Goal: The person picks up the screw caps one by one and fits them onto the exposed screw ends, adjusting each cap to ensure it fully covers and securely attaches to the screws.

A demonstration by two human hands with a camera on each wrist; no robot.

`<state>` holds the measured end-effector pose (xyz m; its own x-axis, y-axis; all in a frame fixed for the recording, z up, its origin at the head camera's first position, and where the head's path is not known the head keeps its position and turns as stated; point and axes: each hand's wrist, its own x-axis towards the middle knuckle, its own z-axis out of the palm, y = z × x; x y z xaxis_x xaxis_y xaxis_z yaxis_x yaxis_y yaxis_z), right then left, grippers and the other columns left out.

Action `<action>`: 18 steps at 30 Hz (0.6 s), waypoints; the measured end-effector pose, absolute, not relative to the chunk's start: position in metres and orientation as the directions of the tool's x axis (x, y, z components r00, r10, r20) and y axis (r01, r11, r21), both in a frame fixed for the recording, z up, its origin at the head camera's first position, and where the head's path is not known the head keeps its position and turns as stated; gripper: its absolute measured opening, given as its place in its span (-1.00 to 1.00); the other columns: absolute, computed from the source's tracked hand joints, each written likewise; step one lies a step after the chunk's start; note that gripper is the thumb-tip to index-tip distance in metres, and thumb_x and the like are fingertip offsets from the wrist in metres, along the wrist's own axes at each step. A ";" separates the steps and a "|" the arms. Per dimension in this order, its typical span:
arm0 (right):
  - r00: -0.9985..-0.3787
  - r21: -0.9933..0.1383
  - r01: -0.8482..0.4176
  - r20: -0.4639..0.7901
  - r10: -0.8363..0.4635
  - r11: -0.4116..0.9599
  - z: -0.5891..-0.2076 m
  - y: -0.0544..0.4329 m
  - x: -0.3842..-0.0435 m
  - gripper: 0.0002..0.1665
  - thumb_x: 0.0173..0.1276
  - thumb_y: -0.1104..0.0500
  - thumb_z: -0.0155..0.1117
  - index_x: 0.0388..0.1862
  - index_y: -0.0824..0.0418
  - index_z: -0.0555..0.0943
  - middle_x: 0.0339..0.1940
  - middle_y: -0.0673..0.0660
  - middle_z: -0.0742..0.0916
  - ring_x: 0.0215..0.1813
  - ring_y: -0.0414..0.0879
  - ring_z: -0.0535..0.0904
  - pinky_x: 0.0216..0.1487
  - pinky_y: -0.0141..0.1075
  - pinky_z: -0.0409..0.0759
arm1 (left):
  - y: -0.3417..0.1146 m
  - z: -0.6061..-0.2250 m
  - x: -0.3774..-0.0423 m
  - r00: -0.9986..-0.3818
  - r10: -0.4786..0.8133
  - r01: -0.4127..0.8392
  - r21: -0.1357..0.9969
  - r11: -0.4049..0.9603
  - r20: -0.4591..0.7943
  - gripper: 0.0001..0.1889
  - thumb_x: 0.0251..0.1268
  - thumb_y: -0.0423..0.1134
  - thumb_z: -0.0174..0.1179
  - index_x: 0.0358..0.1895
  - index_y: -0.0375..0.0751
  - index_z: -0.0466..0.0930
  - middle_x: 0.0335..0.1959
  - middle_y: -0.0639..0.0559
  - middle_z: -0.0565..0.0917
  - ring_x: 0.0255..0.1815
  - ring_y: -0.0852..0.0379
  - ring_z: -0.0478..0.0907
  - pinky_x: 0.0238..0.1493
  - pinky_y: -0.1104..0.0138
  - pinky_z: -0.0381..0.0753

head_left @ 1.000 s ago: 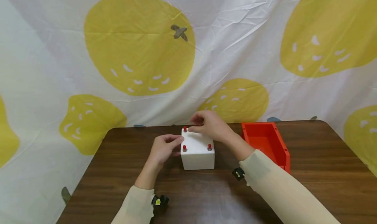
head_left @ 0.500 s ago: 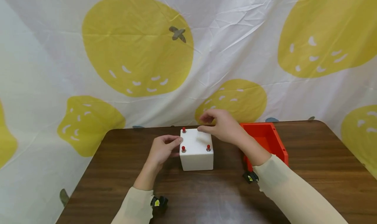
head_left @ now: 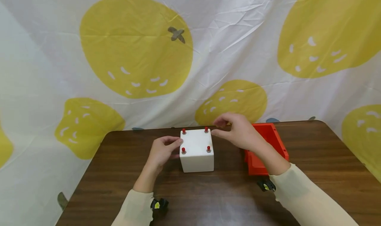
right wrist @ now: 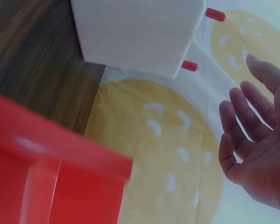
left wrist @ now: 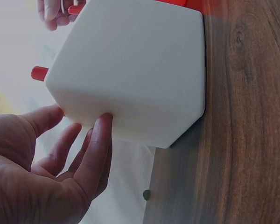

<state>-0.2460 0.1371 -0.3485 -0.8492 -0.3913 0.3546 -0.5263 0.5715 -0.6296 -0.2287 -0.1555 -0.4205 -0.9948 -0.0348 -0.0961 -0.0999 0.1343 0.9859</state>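
Note:
A white box [head_left: 196,161] stands on the table with a small red-capped post, metal at its base, near each corner of its top. The far right post [head_left: 206,130] shows beside my right fingertips. My left hand [head_left: 160,150] touches the box's left side; its thumb lies at the top edge. In the left wrist view, extended fingertips [left wrist: 102,123] rest against the white wall. Just right of the box, my right hand [head_left: 239,131] hovers with loosely bent fingers. Nothing is in it, and the right wrist view shows a gap between that hand [right wrist: 261,135] and the posts.
A red open-topped bin [head_left: 258,169] stands to the right of the box, partly behind my right forearm. The brown wooden table [head_left: 119,173] ends at a cloth backdrop [head_left: 208,54] printed with yellow fruit.
My right hand has moved right, from over the box's top to beside it, uncovering the far right red-capped post. The left hand has stayed at the box's side.

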 end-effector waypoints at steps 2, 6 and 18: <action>-0.853 -0.627 -0.521 0.354 -0.384 0.580 -0.350 0.142 -0.244 -0.70 0.31 0.05 0.65 -0.04 0.08 0.78 -0.14 0.02 0.77 -0.05 -0.05 0.61 0.06 -0.07 0.68 | -0.156 -0.420 -0.228 -0.995 -0.036 -0.100 0.987 0.125 -0.097 -0.66 0.42 -0.15 0.47 0.08 -0.31 0.77 0.06 -0.20 0.70 -0.10 -0.04 0.73 -0.14 0.10 0.86; -0.861 -0.634 -0.507 0.350 -0.368 0.584 -0.351 0.151 -0.241 -0.69 0.31 0.03 0.65 -0.03 0.04 0.77 -0.13 0.02 0.77 -0.04 -0.07 0.60 0.04 -0.10 0.65 | -0.158 -0.420 -0.228 -0.995 -0.035 -0.101 0.989 0.109 -0.097 -0.65 0.41 -0.16 0.47 0.09 -0.33 0.76 0.08 -0.21 0.70 -0.10 -0.06 0.73 -0.08 0.02 0.85; -0.865 -0.601 -0.500 0.374 -0.333 0.624 -0.357 0.172 -0.228 -0.66 0.38 -0.01 0.60 0.04 0.08 0.76 -0.11 -0.05 0.76 -0.01 -0.06 0.62 0.02 -0.05 0.65 | -0.163 -0.420 -0.228 -0.994 -0.063 -0.099 0.984 0.151 -0.090 -0.68 0.46 -0.13 0.43 0.05 -0.33 0.77 0.01 -0.20 0.72 -0.15 -0.02 0.73 -0.07 -0.03 0.84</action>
<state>-0.2284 0.1718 -0.3565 -0.8654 -0.3331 0.3743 -0.5000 0.6238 -0.6008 -0.2283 -0.1627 -0.4201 -0.9939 -0.0632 -0.0898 -0.0985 0.1512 0.9836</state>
